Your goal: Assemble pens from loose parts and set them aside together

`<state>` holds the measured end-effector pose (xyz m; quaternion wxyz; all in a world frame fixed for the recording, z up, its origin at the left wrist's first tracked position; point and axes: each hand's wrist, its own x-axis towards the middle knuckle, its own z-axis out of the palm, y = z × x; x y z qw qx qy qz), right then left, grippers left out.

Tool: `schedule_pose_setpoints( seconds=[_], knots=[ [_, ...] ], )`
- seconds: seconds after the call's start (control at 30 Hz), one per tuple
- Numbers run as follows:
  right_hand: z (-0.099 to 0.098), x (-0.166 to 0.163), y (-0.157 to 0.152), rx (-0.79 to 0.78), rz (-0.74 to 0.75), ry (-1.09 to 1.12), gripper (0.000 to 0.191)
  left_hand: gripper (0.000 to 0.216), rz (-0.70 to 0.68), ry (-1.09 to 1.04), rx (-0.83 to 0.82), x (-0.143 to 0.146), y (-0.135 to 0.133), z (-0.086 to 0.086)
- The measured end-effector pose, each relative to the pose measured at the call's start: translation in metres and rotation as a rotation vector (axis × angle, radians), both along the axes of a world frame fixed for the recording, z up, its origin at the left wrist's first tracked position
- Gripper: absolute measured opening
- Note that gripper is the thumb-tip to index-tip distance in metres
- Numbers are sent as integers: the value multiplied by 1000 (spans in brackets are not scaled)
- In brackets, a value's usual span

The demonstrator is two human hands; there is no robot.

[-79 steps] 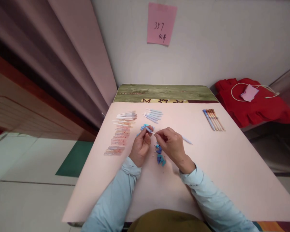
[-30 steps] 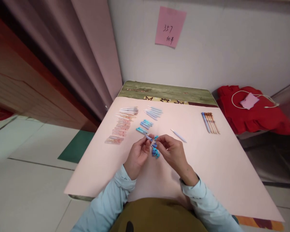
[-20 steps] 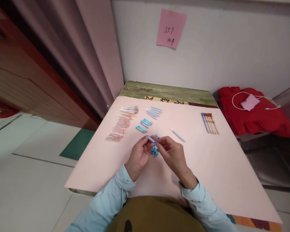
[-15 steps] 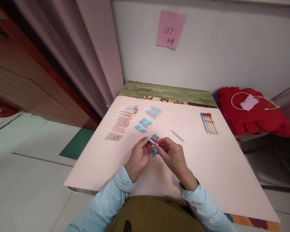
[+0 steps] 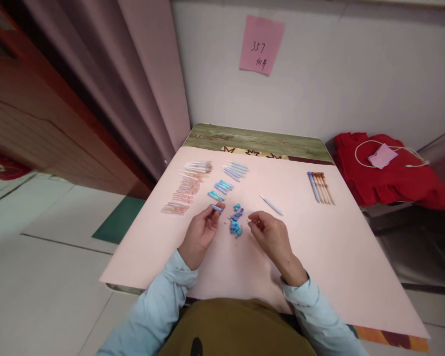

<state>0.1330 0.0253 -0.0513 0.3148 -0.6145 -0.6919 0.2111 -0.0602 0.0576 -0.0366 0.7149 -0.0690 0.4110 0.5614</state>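
Observation:
Pinched between the thumb and fingers of my left hand (image 5: 202, 230) is a short blue pen barrel (image 5: 217, 208), left of a small heap of blue and turquoise pen parts (image 5: 236, 227). My right hand (image 5: 272, 237) is on the other side of the heap, its thumb and fingertips closed together. Something tiny and pale may be at those fingertips, too small to name. Beyond this hand lies a single light-blue pen piece (image 5: 271, 205) with a white tip. Short blue and turquoise barrels (image 5: 223, 187) lie just past my left hand.
Several slim light-blue pen pieces (image 5: 235, 170) lie farther back. Pinkish clear barrels (image 5: 183, 192) and pale pieces (image 5: 198, 167) form a column at left. At right is a row of whole pens (image 5: 320, 188), one blue, others brown-topped. A red cloth (image 5: 388, 185) borders the table.
My hands have separated. The left has drawn back to the left with the barrel, and the right has moved slightly right, so the heap of parts between them is now visible.

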Motion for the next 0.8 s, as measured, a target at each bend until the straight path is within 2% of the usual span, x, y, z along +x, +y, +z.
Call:
schedule_pose_setpoints(
  seconds=[0.1,0.2,0.37,0.5,0.63,0.73,0.8],
  knots=[
    [-22,3,5,14,-43,-150,16,21,70,-41,-45,-12,5,3],
    [-30,2,7,51,-36,-195,15,22,89,-63,-74,-15,6,4],
    [-13,-21,9,63,94,-178,16,22,78,-76,-71,-12,4,4],
    [-3,-50,17,-48,227,-399,17,25,76,-77,-32,-13,4,6],
    [-3,-67,27,-148,280,-584,23,24,56,-85,-18,-17,2,4],
    [-3,-69,30,-129,312,-603,22,21,55,-85,-42,-19,1,3],
    [0,-64,29,-68,283,-515,19,21,65,-92,-55,-19,1,5]
  ],
)
